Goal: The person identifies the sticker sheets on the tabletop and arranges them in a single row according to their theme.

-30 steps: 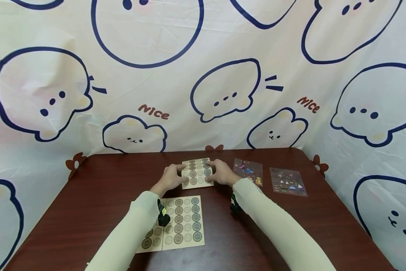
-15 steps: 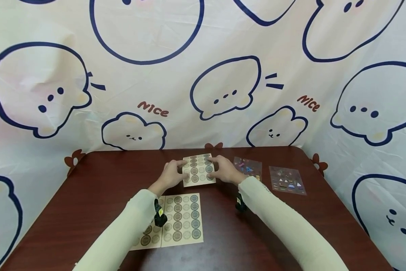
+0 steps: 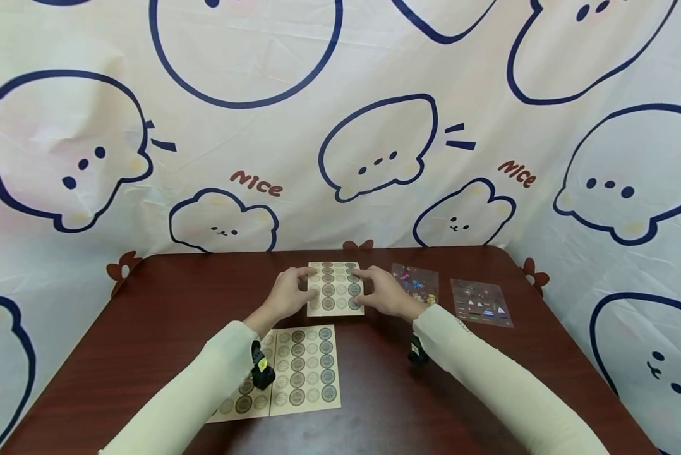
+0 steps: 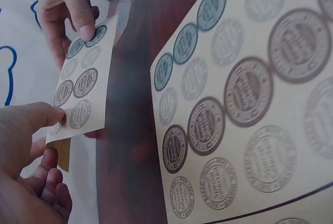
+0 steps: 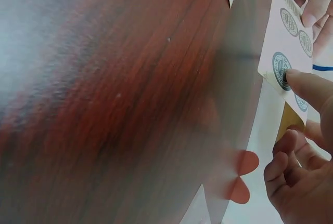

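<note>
A cream sheet of round stickers (image 3: 341, 289) is held up near the far side of the table between both hands. My left hand (image 3: 286, 294) pinches its left edge, thumb on the printed face and fingers behind, as the left wrist view shows. On the opposite edge my right hand (image 3: 387, 292) pinches it likewise; its thumb (image 5: 307, 86) presses on a dark printed circle. A brown backing (image 5: 289, 122) shows behind the sheet's edge. Nearer me on the table, larger cream sticker sheets (image 3: 305, 366) lie side by side, partly covered by the left forearm.
Two clear plastic sheets with small colourful stickers lie at the right: one (image 3: 414, 284) beside the right hand, another (image 3: 481, 303) farther right. A white cloth with cartoon outlines (image 3: 374, 151) rises behind the dark red-brown table (image 3: 409, 417).
The held sheet has shifted slightly right and now sits straighter, after being a little slanted. The right forearm has swung outward to the right. Both hands keep their hold on the sheet.
</note>
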The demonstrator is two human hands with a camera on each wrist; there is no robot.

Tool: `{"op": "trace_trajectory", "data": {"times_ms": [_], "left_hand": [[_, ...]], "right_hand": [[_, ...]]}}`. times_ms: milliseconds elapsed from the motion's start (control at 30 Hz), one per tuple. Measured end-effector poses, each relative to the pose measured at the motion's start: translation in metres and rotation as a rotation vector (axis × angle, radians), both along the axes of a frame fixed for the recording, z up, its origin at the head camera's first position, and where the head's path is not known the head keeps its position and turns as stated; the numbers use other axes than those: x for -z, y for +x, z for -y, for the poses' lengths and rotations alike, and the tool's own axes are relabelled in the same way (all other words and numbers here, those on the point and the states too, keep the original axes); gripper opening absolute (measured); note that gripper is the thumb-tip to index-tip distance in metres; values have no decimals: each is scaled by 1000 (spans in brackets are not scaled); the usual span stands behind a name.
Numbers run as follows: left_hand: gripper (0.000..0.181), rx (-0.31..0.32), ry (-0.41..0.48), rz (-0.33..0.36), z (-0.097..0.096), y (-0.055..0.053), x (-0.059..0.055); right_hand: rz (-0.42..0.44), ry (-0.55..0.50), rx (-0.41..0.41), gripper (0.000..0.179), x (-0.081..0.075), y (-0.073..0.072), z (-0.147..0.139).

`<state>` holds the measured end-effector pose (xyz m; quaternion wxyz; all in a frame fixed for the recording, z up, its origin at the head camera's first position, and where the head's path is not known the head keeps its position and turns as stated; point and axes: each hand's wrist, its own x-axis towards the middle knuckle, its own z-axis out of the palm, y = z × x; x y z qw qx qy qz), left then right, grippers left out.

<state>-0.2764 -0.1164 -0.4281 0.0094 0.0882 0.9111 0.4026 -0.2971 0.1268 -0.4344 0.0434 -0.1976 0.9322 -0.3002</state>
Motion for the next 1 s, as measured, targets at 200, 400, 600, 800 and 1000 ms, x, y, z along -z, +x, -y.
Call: {"op": "trace_trajectory", "data": {"times_ms": [200, 400, 600, 800, 1000], "left_hand": [[48, -19, 23, -33, -4, 12, -3], [47, -37, 46, -50, -8, 27, -5], [45, -21, 59, -87, -15, 41, -9], [43, 4, 104, -104, -27, 56, -10], [42, 21, 106, -123, -34, 67, -12]], "right_hand": [[-7, -28, 6, 64, -6, 10, -4], [-4, -51, 1, 63, -13, 27, -9], [-56, -65, -18, 64, -19, 48, -22], [-89, -74, -35, 63, -18, 65, -38], [-109, -75, -38, 61, -18, 75, -48]]}}
